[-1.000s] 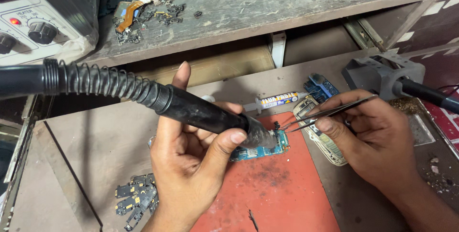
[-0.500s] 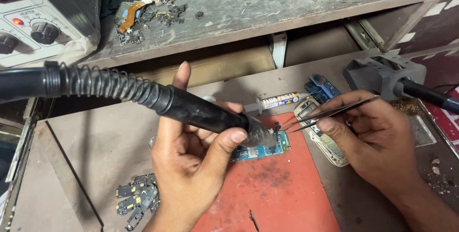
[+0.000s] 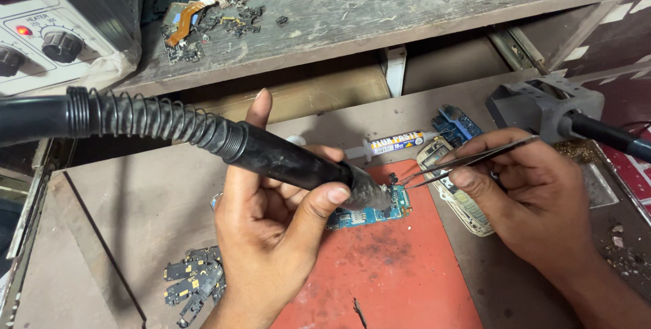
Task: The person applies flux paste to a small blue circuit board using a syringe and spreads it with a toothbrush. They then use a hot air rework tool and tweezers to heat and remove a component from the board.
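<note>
My left hand [image 3: 271, 227] grips a black hot-air wand [image 3: 285, 159] with a ribbed hose running off to the left. Its metal nozzle points down at a small blue circuit board [image 3: 369, 214] lying on a red mat [image 3: 393, 275]. My right hand [image 3: 522, 200] pinches slim metal tweezers [image 3: 461, 163], whose tips sit at the board's upper edge, just right of the nozzle.
A flux syringe [image 3: 393, 144], a blue board piece [image 3: 458, 124] and a phone frame [image 3: 461, 203] lie behind and beside the mat. A grey iron holder [image 3: 542, 105] stands at right. Black scrap parts [image 3: 193, 281] lie lower left. A station with knobs [image 3: 47, 44] sits on the shelf.
</note>
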